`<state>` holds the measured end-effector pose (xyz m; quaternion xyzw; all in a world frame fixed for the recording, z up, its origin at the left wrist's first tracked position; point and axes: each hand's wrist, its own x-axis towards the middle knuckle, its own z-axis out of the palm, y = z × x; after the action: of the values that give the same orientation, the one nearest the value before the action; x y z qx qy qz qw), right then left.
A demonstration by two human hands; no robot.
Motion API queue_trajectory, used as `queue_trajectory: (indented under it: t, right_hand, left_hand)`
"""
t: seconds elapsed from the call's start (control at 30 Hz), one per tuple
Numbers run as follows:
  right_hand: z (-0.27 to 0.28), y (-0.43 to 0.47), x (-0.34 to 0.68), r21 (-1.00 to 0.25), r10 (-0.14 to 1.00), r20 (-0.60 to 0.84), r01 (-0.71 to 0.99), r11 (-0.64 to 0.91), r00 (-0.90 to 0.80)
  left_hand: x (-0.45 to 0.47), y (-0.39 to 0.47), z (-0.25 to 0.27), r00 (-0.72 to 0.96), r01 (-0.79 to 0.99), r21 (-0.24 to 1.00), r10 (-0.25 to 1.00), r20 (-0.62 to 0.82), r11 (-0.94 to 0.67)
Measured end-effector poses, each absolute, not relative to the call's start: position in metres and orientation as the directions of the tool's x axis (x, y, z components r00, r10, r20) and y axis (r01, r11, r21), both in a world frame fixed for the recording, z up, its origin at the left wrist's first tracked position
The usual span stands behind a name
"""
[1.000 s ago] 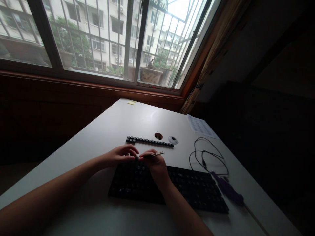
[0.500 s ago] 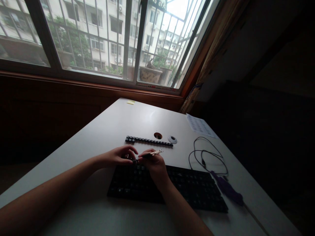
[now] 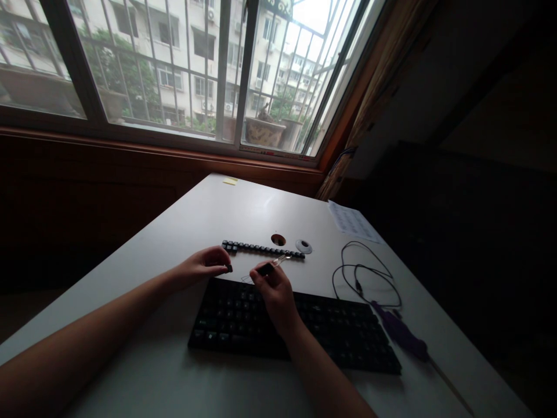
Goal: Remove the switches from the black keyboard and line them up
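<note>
My left hand (image 3: 203, 266) pinches a small dark keycap (image 3: 230, 268) between thumb and fingertips, above the table just beyond the keyboard's far left edge. My right hand (image 3: 277, 296) is closed around the black handle of a keycap puller (image 3: 265, 269). Thin wire loops stick out of the puller towards the left, and metal prongs point away to the right. Beneath the right hand and forearm lies a black keyboard (image 3: 348, 331), partly covered by them. Past both hands, a row of loose keycaps (image 3: 261, 249) is lined up, with a short second row at its left end.
On the white table (image 3: 183, 232) there are a round cable hole (image 3: 278, 240) and its grey cover ring (image 3: 303, 247). A coiled black cable (image 3: 394, 278) and a purple-handled tool (image 3: 402, 337) lie to the right. Printed paper (image 3: 354, 222) and yellow sticky notes (image 3: 230, 181) are farther back.
My hands have drawn apart. The left moved left and away with the keycap, off the puller's wires; the right tilted the puller, showing its wire loops.
</note>
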<state>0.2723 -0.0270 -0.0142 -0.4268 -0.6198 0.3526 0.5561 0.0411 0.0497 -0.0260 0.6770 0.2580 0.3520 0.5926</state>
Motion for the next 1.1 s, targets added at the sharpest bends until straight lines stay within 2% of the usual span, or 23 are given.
queue_trajectory:
  t: [0.33, 1.1]
  right_hand:
    - [-0.0171, -0.0284, 0.2717, -0.953, 0.957, 0.285, 0.118, 0.278, 0.048]
    - [-0.0201, -0.0264, 0.2713, -0.938, 0.935, 0.341, 0.099, 0.332, 0.095]
  left_hand:
    - [0.0401, 0.0498, -0.0267, 0.630, -0.038, 0.987, 0.763, 0.143, -0.154]
    - [0.0407, 0.0476, -0.0214, 0.645, -0.021, 0.990, 0.755, 0.122, -0.143]
